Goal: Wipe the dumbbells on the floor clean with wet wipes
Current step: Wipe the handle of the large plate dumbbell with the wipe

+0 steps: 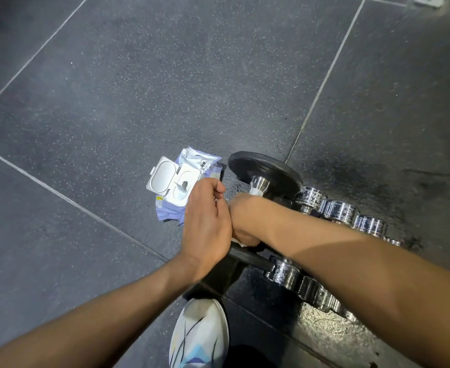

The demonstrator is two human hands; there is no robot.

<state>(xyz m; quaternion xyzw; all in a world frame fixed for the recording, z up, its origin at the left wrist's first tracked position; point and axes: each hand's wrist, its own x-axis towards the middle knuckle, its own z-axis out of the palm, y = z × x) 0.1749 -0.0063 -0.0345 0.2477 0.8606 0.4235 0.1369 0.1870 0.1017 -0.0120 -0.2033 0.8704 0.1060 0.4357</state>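
Note:
A dumbbell with black plates (265,168) and a chrome handle (258,185) lies on the dark rubber floor at centre. My right hand (245,221) is wrapped round the middle of that handle, and a scrap of white wet wipe (238,244) shows under its palm. My left hand (205,221) sits just left of it, touching the right wrist, fingers curled inward; what they hold is hidden. A purple and white wet wipe pack (176,181) lies on the floor beyond my left hand with its lid flipped open.
Several small chrome dumbbells (340,209) lie in a row to the right, and more (285,272) sit under my right forearm. My white shoe (200,333) stands at the bottom centre. Wet patches darken the floor (377,176) right of the dumbbells.

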